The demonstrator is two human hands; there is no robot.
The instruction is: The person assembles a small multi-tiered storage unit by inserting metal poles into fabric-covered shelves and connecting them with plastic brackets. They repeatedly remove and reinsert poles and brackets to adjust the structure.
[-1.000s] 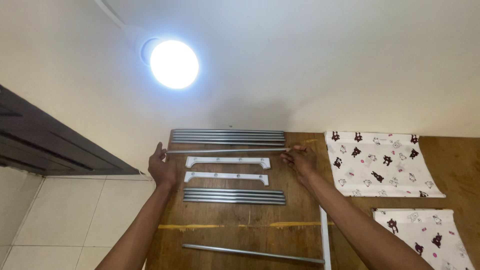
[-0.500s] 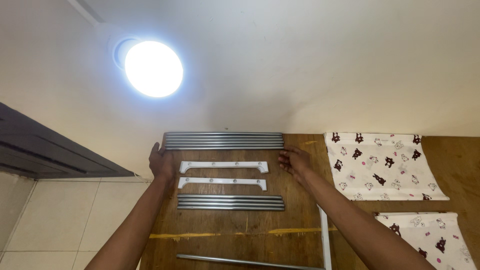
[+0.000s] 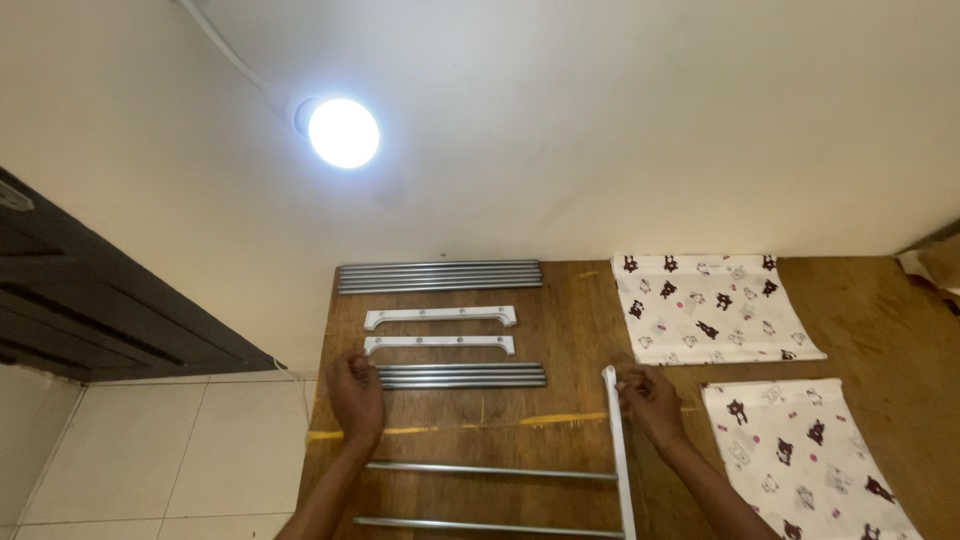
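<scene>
White side rail (image 3: 619,450) — right hand (image 3: 650,400) pinching its far end.
Rail's long axis is running 12-to-6, just at the hand's 9 o'clock; left hand (image 3: 355,392) is resting curled, holding nothing, well apart — grey rods (image 3: 462,376) lying crosswise at its 1 o'clock.

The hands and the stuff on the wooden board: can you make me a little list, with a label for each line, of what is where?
left hand: resting on the wooden board, beside the near bundle of grey rods
right hand: at the top end of the white side rail
cross rods: two grey rods joined to the rail
far bundle of grey rods: at the board's far edge
white brackets: two, between the bundles
fabric: two patterned white cloths on the right
lamp: bright bulb on the wall
</scene>
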